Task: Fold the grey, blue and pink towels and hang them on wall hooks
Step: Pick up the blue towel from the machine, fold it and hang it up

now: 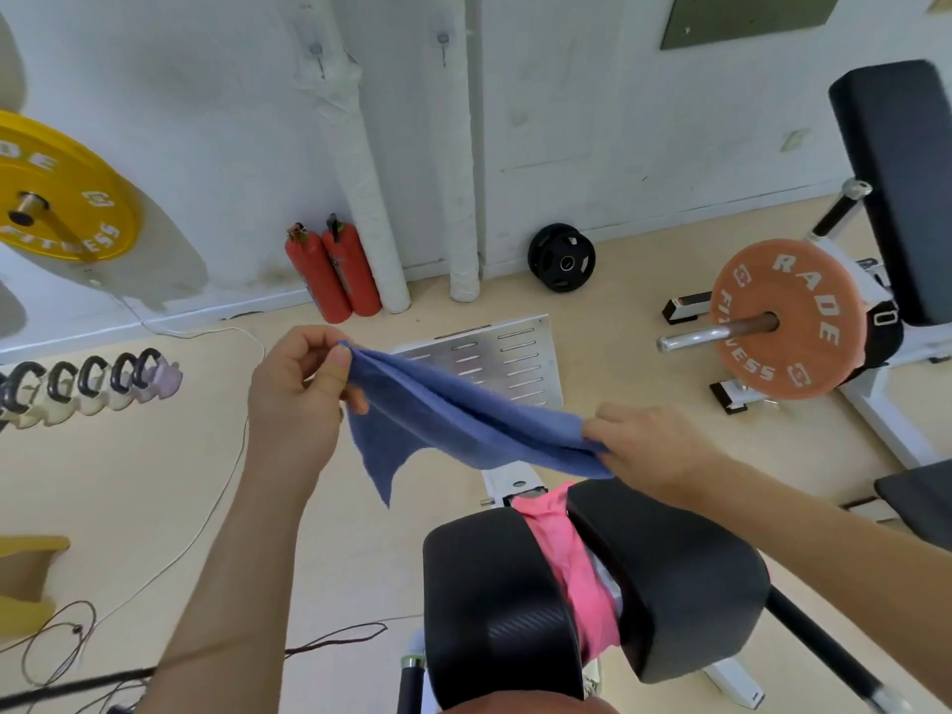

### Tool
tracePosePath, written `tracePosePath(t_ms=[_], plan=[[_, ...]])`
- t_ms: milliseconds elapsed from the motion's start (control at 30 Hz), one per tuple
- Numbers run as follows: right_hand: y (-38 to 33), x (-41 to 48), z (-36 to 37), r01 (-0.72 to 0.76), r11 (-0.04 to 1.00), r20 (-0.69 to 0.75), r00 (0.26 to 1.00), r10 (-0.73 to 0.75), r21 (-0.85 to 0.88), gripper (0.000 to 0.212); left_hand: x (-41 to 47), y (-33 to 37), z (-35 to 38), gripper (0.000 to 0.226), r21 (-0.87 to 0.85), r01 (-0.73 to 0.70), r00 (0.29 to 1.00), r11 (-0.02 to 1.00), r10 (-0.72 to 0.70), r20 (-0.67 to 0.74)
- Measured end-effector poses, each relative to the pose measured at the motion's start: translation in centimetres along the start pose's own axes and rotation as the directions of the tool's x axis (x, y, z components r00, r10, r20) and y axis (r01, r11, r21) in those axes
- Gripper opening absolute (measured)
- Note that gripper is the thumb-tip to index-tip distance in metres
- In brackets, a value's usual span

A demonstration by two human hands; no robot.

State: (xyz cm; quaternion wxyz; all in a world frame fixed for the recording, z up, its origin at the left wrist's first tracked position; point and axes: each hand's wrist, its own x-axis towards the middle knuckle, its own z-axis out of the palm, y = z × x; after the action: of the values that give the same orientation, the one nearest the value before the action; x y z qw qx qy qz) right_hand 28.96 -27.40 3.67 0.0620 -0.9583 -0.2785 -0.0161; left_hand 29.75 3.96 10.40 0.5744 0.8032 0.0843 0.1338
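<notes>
The blue towel hangs stretched in the air between my hands, doubled along its top edge, with a loose corner drooping at lower left. My left hand pinches its left end between thumb and fingers. My right hand grips its right end. Below them the pink towel lies bunched in the gap between two black pads of a gym machine. Two small metal wall hooks are fixed high on the white wall. No grey towel is in sight.
A yellow weight plate sticks out at left and an orange one sits on a bar at right. Two red fire extinguishers and a black plate stand by the wall. Cables trail over the floor at left.
</notes>
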Motion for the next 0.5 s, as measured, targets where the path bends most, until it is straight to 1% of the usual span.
tracePosePath(t_ms=[33, 67, 100, 133, 167, 200, 233, 267, 300, 333, 367, 400, 433, 467, 500], plan=[[-0.1, -0.1, -0.1, -0.202, 0.956, 0.069, 0.979, 0.191, 0.212, 0.01, 0.1, 0.1, 0.0, 0.027, -0.019, -0.006, 1.0, 1.0, 0.006, -0.002], [-0.1, 0.0, -0.2, -0.402, 0.787, 0.165, 0.915, 0.369, 0.468, 0.011, 0.2, 0.1, -0.2, 0.027, -0.035, -0.003, 1.0, 0.999, 0.002, -0.014], [-0.2, 0.2, -0.5, -0.518, 0.519, 0.29, 0.84, 0.458, 0.68, 0.014, 0.3, 0.0, -0.4, 0.027, -0.053, 0.011, 0.999, 0.999, -0.013, -0.035], [-0.1, 0.4, -1.0, -0.561, 0.24, 0.419, 0.786, 0.454, 0.792, 0.018, 0.4, -0.3, -0.6, 0.027, -0.073, 0.03, 0.998, 0.997, -0.035, -0.056], [0.3, 0.6, -1.1, -0.571, 0.046, 0.511, 0.765, 0.392, 0.82, 0.02, 0.5, -0.6, -0.8, 0.028, -0.089, 0.05, 0.996, 0.995, -0.056, -0.071], [0.6, 0.6, -1.2, -0.592, -0.069, 0.58, 0.749, 0.321, 0.803, 0.023, 0.5, -1.0, -1.0, 0.028, -0.102, 0.068, 0.994, 0.992, -0.076, -0.076], [0.8, 0.7, -1.4, -0.618, -0.139, 0.631, 0.731, 0.261, 0.774, 0.027, 0.5, -1.5, -1.0, 0.028, -0.112, 0.088, 0.992, 0.99, -0.097, -0.078], [1.1, 0.8, -1.4, -0.653, -0.176, 0.676, 0.698, 0.237, 0.736, 0.031, 0.4, -1.9, -0.9, 0.028, -0.121, 0.107, 0.99, 0.987, -0.117, -0.08], [1.3, 0.9, -1.5, -0.697, -0.16, 0.711, 0.654, 0.26, 0.699, 0.033, 0.2, -2.2, -0.7, 0.028, -0.125, 0.12, 0.988, 0.985, -0.131, -0.081], [1.5, 1.1, -1.5, -0.729, -0.092, 0.71, 0.618, 0.336, 0.678, 0.031, 0.0, -2.4, -0.5, 0.028, -0.123, 0.121, 0.988, 0.985, -0.132, -0.08], [1.7, 1.3, -1.5, -0.754, 0.067, 0.652, 0.606, 0.457, 0.654, 0.029, -0.3, -2.4, -0.2, 0.028, -0.113, 0.111, 0.99, 0.987, -0.12, -0.076], [2.1, 1.3, -1.2, -0.769, 0.291, 0.54, 0.617, 0.572, 0.569, 0.026, -0.5, -2.5, 0.2, 0.029, -0.097, 0.093, 0.993, 0.991, -0.1, -0.071], [2.1, 1.5, -1.1, -0.772, 0.47, 0.409, 0.629, 0.661, 0.429, 0.023, -0.7, -2.4, 0.5, 0.029, -0.083, 0.072, 0.995, 0.994, -0.077, -0.067], [2.1, 1.8, -1.1, -0.761, 0.544, 0.305, 0.643, 0.702, 0.352, 0.021, -0.9, -2.4, 0.9, 0.028, -0.077, 0.056, 0.996, 0.995, -0.061, -0.07], [2.0, 2.0, -1.1, -0.772, 0.515, 0.273, 0.621, 0.735, 0.372, 0.022, -0.9, -2.5, 1.1, 0.028, -0.08, 0.052, 0.995, 0.995, -0.059, -0.081]])
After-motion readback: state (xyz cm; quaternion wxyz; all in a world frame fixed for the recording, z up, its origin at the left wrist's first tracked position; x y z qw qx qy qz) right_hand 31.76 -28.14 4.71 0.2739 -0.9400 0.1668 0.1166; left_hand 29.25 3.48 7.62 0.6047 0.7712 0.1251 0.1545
